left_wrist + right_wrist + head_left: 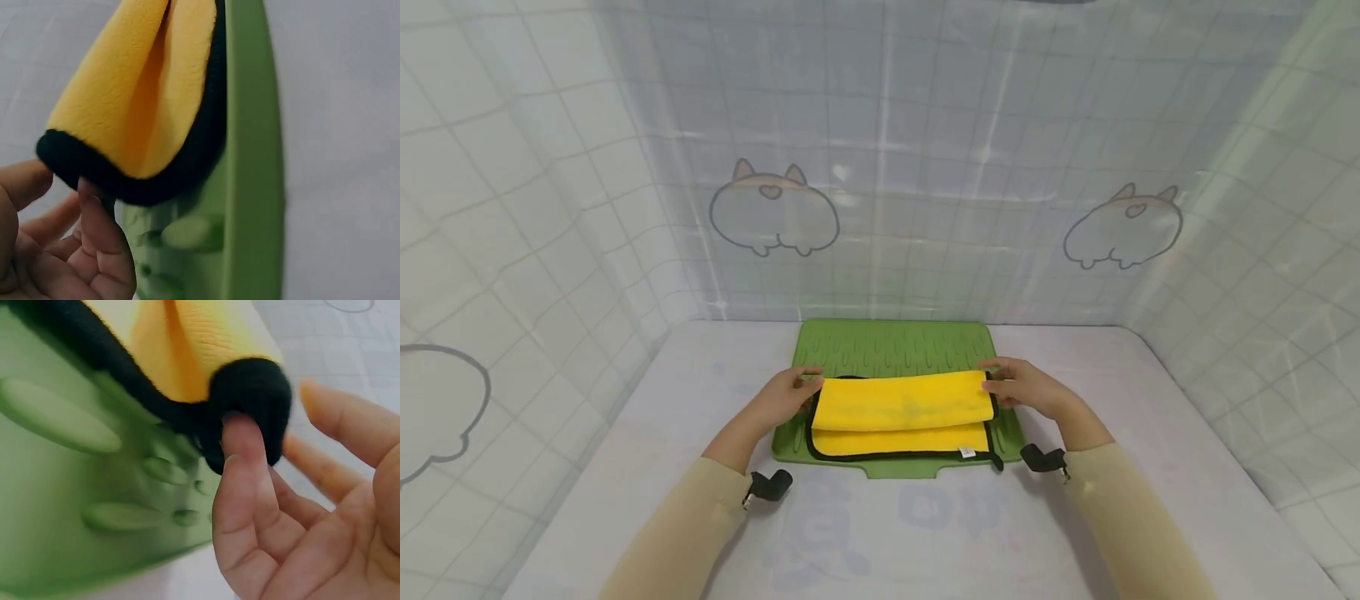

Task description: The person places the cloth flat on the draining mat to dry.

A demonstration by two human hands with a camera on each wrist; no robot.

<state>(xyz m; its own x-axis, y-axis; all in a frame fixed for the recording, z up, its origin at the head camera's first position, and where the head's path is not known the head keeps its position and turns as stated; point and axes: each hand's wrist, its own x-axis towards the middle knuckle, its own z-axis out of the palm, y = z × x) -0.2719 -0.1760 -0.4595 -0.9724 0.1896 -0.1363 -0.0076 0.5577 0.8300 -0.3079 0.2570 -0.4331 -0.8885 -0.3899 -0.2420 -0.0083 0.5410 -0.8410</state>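
Some fingertips we lose behind the yellow cloth (pixel 904 402), which hides much of the green tray (pixel 895 335). Cloth lies folded between left hand (pixel 782 398), pinching its far left corner, and right hand (pixel 1028 388), pinching its far right.

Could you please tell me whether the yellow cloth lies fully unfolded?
No, the yellow cloth is folded over itself on the green tray.

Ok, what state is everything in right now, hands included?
Yellow fabric cloth with black edging: partly folded over itself, layers gaping at the ends
Green ridged tray: lying flat, partly covered by the cloth
Small white label: attached at the cloth's near edge
Left hand: pinching the cloth's left end
Right hand: pinching its right end
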